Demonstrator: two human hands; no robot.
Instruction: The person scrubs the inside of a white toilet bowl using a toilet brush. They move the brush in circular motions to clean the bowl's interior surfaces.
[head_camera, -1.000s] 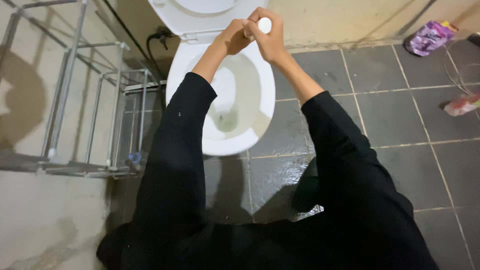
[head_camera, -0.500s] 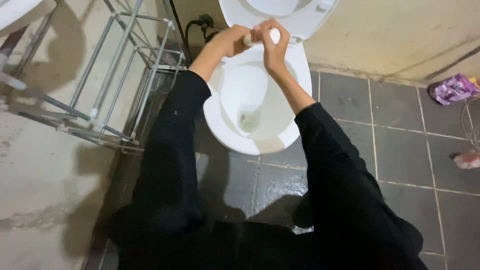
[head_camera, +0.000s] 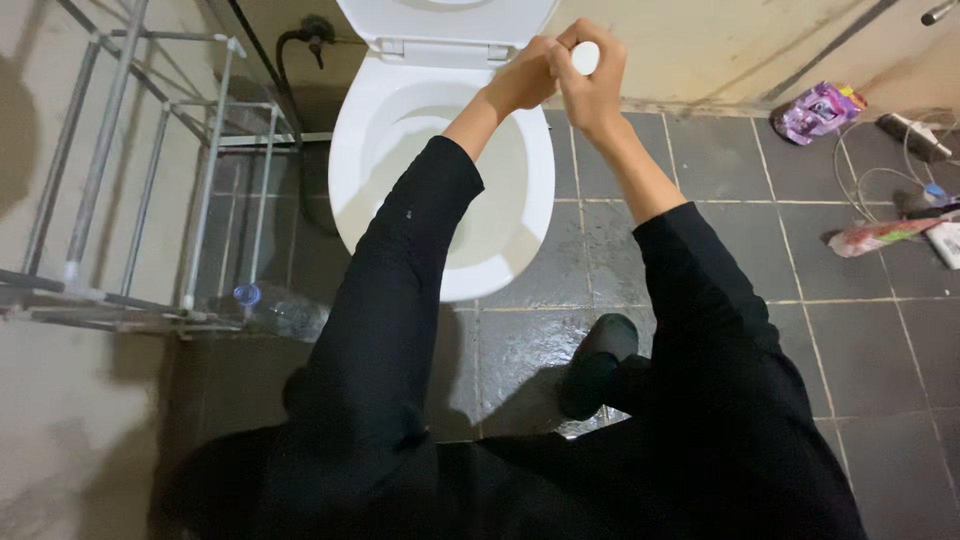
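Note:
Both my hands are raised together over the right rim of a white toilet bowl (head_camera: 370, 180), whose lid stands up against the wall. My right hand (head_camera: 592, 90) is curled around a small white round-ended object (head_camera: 585, 58), only its end showing. My left hand (head_camera: 522, 80) presses against the right hand and grips the same object from the left. Black sleeves cover both forearms up to the wrists. What the rest of the object looks like is hidden by my fingers.
A metal wire rack (head_camera: 130, 180) stands at the left wall, with a clear plastic bottle (head_camera: 280, 310) lying under it. A purple packet (head_camera: 818, 110) and other litter and a hose (head_camera: 890, 170) lie on the grey floor tiles at the right. My dark shoe (head_camera: 595, 365) rests below the bowl.
The view has swung, so the toilet sits further left and my joined hands have shifted to the bowl's right rim. Both hands stay closed on the white object.

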